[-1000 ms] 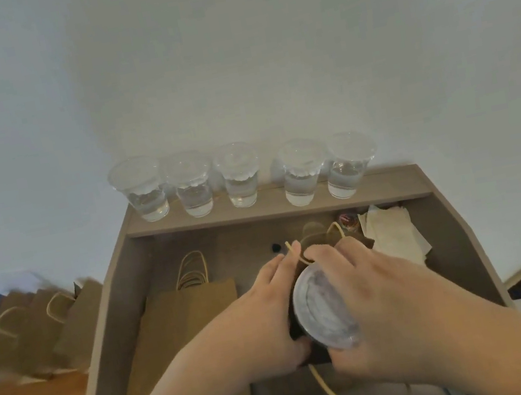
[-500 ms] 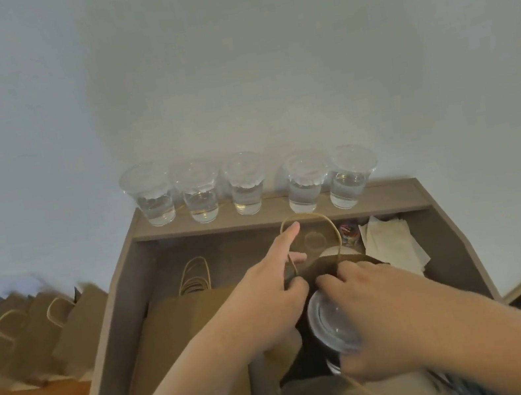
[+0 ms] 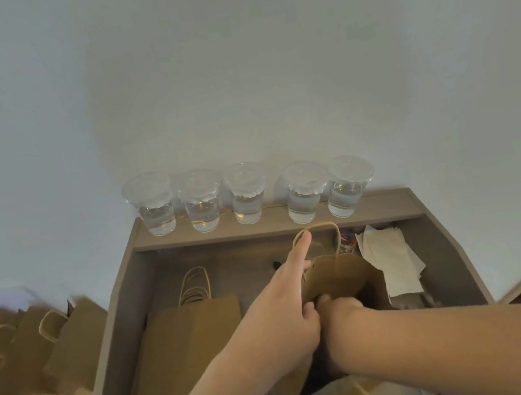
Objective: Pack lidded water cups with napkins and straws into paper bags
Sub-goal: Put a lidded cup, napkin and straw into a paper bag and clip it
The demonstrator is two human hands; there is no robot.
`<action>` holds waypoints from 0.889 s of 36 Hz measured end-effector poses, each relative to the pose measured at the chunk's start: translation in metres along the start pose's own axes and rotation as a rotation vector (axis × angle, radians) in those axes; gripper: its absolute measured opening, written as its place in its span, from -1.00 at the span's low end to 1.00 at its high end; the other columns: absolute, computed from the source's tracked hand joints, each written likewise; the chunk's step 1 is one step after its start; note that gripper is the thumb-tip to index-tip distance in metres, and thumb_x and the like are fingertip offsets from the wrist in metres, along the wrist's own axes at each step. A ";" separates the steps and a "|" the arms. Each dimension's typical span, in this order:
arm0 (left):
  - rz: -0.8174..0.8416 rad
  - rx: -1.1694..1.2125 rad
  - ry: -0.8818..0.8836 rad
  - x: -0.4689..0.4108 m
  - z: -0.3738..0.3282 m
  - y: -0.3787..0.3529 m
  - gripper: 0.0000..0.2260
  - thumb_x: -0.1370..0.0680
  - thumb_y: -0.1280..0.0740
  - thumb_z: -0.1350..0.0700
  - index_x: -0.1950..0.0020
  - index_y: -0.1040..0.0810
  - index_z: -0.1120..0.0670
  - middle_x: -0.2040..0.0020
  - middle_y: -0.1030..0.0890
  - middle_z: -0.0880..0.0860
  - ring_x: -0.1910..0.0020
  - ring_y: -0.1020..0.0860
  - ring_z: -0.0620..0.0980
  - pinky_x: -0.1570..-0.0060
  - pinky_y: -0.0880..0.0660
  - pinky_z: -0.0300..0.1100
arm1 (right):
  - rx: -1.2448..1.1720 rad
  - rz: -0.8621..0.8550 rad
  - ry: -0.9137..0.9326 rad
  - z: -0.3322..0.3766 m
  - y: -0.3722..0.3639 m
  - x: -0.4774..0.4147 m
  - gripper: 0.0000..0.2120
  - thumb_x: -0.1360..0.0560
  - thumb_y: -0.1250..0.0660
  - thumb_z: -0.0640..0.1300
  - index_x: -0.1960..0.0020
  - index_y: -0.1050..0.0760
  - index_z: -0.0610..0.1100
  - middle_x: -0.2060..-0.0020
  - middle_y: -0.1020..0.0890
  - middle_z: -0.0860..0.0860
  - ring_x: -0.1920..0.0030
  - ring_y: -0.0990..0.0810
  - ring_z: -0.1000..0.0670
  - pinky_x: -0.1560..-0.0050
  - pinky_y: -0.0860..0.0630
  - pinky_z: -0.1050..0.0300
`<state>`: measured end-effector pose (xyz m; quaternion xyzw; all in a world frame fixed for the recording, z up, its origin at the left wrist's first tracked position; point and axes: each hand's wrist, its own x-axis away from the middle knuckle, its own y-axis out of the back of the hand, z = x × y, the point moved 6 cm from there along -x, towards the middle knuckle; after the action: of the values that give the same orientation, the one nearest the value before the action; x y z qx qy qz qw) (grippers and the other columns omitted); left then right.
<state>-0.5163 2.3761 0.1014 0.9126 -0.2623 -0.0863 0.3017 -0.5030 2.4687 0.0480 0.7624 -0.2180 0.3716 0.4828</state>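
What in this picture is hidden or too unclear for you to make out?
Head view only:
1. Right hand: reaches into the open paper bag, whose wall hides its fingers and anything held.
2. Bags at left: blurred, count unsure.
3. Small colourful item by the napkins: too small to name.
4. Open bag's near side: cut off by the bottom edge.
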 end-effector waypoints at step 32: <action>-0.011 -0.161 0.038 0.007 0.008 0.007 -0.06 -0.61 -0.31 0.13 -0.54 0.28 -0.58 -0.05 -0.40 -0.20 0.18 -0.54 -0.09 0.23 -0.42 -0.23 | -0.417 -0.386 0.226 -0.068 -0.014 0.127 -0.55 -0.53 -0.17 0.48 -0.26 -0.54 0.28 -0.04 -0.62 0.30 -0.08 -0.56 0.27 -0.17 -0.52 0.24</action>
<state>-0.5161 2.3641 0.0987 0.8883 -0.2436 -0.0914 0.3785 -0.4379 2.5392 0.1566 0.6280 -0.0856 0.3031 0.7116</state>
